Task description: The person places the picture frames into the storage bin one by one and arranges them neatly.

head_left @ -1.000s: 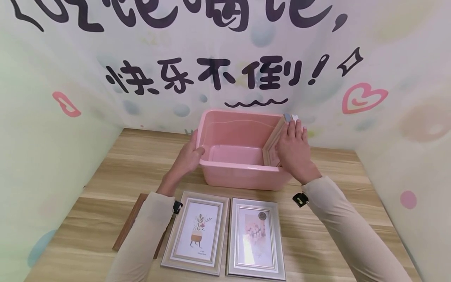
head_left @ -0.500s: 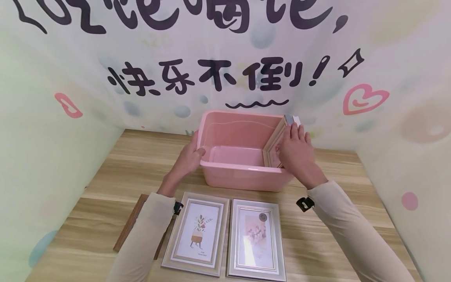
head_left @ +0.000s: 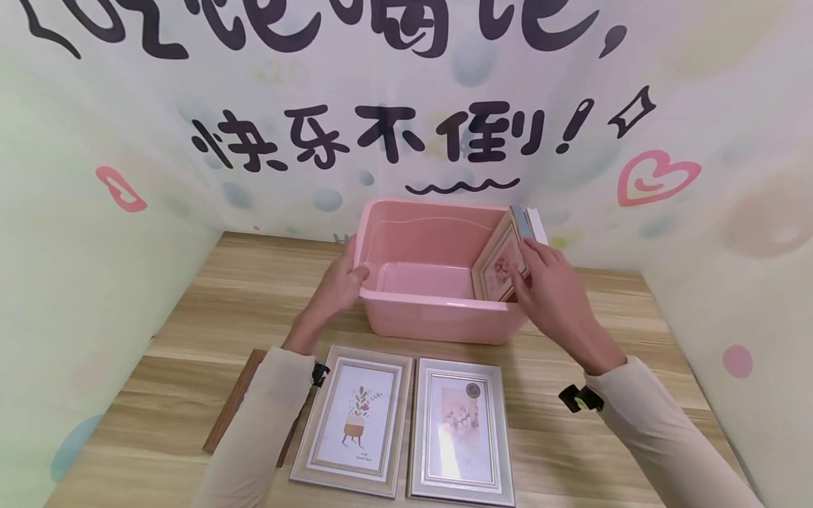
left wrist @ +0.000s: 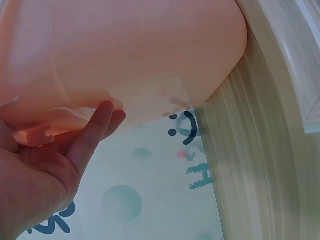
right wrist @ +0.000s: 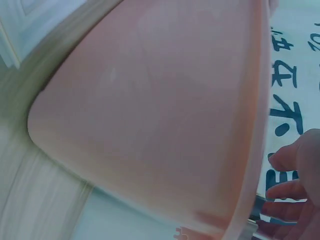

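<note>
A pink plastic basin (head_left: 438,321) stands on the table against the back wall. My left hand (head_left: 338,283) grips its left rim, thumb over the edge; in the left wrist view its fingers (left wrist: 95,127) lie along the outside. Several picture frames (head_left: 500,264) lean upright at the basin's right end, the front one light wood with a pink flower print. My right hand (head_left: 559,293) is beside their near edge, fingers loosely bent; whether a fingertip touches them is hard to tell. In the right wrist view that hand (right wrist: 300,187) shows beyond the rim, seemingly holding nothing.
Two frames lie flat in front of the basin: a champagne one (head_left: 305,451) with a plant picture and a silver one (head_left: 504,451) with a pink print. A brown frame (head_left: 235,401) lies left, partly under my left sleeve. Patterned walls stand behind and at both sides.
My right hand has slid down and toward me from the top of the leaning frames, uncovering the flower print. My left hand and the basin stay in place.
</note>
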The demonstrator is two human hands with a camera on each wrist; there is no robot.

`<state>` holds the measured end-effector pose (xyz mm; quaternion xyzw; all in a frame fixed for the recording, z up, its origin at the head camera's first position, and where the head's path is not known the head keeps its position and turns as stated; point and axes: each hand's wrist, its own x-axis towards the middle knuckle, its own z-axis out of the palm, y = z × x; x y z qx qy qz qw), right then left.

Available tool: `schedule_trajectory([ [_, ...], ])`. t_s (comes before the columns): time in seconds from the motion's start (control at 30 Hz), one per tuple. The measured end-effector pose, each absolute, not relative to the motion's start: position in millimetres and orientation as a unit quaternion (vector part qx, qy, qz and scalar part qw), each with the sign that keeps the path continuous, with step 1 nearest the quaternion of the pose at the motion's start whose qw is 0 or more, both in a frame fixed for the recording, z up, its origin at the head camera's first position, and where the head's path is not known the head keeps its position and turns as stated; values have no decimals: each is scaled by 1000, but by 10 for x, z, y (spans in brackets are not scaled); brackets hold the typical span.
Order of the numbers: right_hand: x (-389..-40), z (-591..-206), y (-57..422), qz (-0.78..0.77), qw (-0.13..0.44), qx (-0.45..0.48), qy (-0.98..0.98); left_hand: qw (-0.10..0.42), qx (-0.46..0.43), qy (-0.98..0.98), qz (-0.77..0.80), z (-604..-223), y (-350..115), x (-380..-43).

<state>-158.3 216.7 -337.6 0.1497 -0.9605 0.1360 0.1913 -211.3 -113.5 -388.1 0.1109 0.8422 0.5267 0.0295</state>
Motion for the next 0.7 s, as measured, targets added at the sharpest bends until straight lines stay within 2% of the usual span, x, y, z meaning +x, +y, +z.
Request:
schedule_trajectory([
  [0.3, -1347, -3435, 2186, 178, 231, 218, -931, 34, 105, 842, 528, -3867, -1129, -2103],
  [0.7, -1148, -3583, 2117, 201, 245, 278, -907, 37, 101, 843, 527, -3859, -1125, -2098],
])
